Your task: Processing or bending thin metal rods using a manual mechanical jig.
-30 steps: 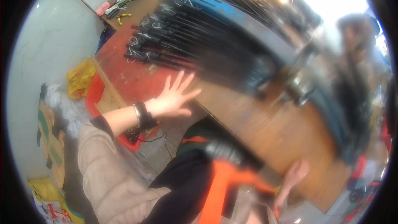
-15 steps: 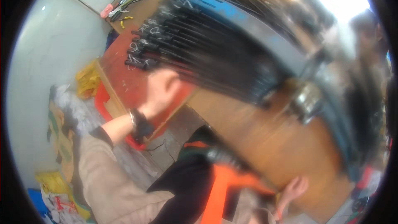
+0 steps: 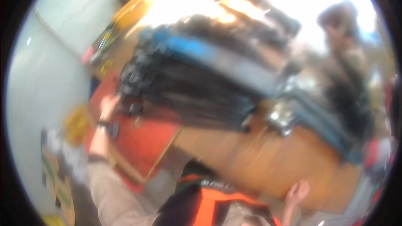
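A bundle of long black rods (image 3: 197, 92) lies across the table, their left ends clustered with small fittings that are too blurred to name. My left hand (image 3: 109, 105) is stretched out at those left ends, over the red board. Motion smears its fingers, so I cannot tell whether they grip a rod end. A dark band circles that wrist. My right hand (image 3: 298, 190) hovers at the near edge of the brown tabletop (image 3: 251, 155), away from the rods. Its fingers are loosely bent and apart, with nothing visible in them.
A blue and grey bar (image 3: 217, 60) runs behind the rods. Shiny metal parts (image 3: 282, 117) sit at their right end. The red board (image 3: 144, 140) covers the table's left part. Tools (image 3: 104, 44) lie far left. Another person (image 3: 345, 58) is at the far right.
My left hand has moved left, from the near side of the rods to their left ends. The view has shifted and tilted. My right hand stays by the table edge.
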A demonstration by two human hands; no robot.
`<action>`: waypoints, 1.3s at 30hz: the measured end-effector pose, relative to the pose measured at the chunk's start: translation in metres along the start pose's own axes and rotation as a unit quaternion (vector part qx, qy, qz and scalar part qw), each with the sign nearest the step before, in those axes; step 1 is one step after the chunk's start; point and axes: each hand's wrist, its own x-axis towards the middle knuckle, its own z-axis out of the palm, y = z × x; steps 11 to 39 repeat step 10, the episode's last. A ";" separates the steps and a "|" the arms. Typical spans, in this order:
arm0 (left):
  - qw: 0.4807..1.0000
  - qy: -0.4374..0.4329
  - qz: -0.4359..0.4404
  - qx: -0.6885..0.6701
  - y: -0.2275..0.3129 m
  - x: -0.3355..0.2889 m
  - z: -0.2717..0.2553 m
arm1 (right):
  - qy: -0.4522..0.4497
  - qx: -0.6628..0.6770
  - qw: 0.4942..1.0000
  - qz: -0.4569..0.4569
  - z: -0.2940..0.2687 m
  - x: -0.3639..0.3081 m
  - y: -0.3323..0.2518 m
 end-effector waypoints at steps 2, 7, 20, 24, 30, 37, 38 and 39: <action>0.997 0.003 0.061 0.046 -0.014 0.006 -0.006 | -0.020 0.016 1.000 0.008 -0.009 -0.002 -0.005; 0.998 0.009 -0.051 0.039 -0.050 0.032 0.001 | 0.002 0.024 1.000 0.009 -0.004 0.007 -0.009; 0.978 -0.071 0.099 0.172 -0.060 0.039 -0.017 | 0.009 0.022 1.000 -0.015 0.002 0.006 -0.005; 0.978 -0.071 0.099 0.172 -0.060 0.039 -0.017 | 0.009 0.022 1.000 -0.015 0.002 0.006 -0.005; 0.978 -0.071 0.099 0.172 -0.060 0.039 -0.017 | 0.009 0.022 1.000 -0.015 0.002 0.006 -0.005; 0.978 -0.071 0.099 0.172 -0.060 0.039 -0.017 | 0.009 0.022 1.000 -0.015 0.002 0.006 -0.005; 0.978 -0.071 0.099 0.172 -0.060 0.039 -0.017 | 0.009 0.022 1.000 -0.015 0.002 0.006 -0.005; 0.978 -0.071 0.099 0.172 -0.060 0.039 -0.017 | 0.009 0.022 1.000 -0.015 0.002 0.006 -0.005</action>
